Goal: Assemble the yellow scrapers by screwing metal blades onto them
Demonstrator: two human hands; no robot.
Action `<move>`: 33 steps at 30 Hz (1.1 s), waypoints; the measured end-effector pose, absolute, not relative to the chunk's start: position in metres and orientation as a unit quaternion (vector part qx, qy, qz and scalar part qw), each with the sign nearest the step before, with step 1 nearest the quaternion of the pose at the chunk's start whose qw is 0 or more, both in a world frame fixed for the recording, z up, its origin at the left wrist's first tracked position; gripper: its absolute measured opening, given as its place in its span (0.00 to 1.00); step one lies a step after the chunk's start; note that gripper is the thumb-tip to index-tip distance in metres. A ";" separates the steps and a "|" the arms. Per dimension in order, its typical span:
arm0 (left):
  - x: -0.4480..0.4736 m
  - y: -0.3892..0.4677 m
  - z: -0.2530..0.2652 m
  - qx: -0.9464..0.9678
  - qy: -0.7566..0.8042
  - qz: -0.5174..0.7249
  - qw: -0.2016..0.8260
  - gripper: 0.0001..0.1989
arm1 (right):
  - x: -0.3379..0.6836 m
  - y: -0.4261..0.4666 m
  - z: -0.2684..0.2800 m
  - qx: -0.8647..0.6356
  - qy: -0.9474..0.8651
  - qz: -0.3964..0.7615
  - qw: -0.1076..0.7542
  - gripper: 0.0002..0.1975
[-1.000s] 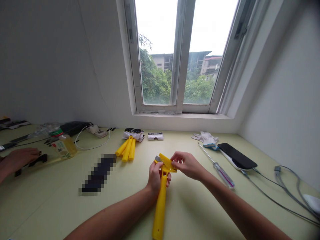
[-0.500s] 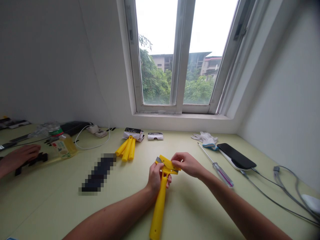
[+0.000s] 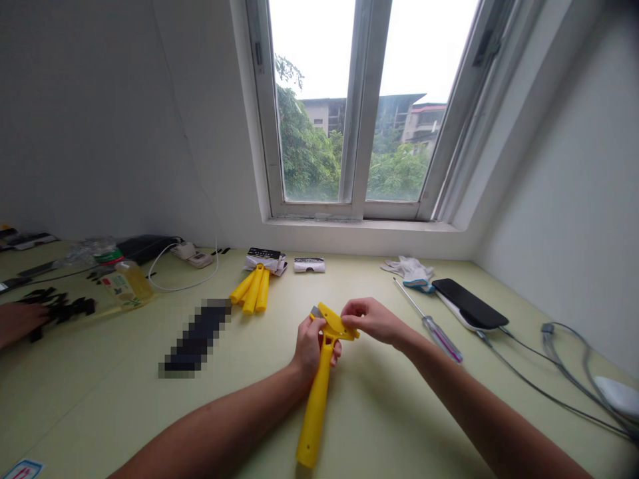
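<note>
A yellow scraper (image 3: 317, 406) is held up over the table, its long handle pointing down toward me. My left hand (image 3: 305, 349) is closed around the scraper's head, the thumb on top. A grey blade (image 3: 315, 311) sticks out at the head's left end. Across the head lies a yellow blade cover (image 3: 333, 320), set at an angle. The right end of this cover is pinched between the thumb and fingers of my right hand (image 3: 368, 318). Part of the blade is hidden beneath the cover.
Several yellow scrapers (image 3: 253, 290) with black-and-white sleeves lie at the back, beside a loose sleeve (image 3: 309, 265). A screwdriver (image 3: 442, 338), glove (image 3: 409, 271), phone (image 3: 469, 303) and cables (image 3: 574, 372) are right. Left are a bottle (image 3: 124, 283) and another person's hand (image 3: 22, 322).
The yellow cover has shifted and now hides more of the blade on the right side. Both my hands keep their hold. The other person's hand has moved left and down, over black pieces.
</note>
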State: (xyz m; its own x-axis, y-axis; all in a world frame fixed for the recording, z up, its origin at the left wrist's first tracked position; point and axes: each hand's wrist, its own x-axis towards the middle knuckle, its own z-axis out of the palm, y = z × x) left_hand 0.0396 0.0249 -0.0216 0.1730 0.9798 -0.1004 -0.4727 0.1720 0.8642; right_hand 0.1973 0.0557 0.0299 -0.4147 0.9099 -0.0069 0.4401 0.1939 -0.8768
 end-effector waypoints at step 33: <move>0.038 0.026 -0.022 0.338 0.355 0.550 0.676 0.07 | 0.186 0.036 0.024 -0.402 -0.867 0.126 0.265 0.12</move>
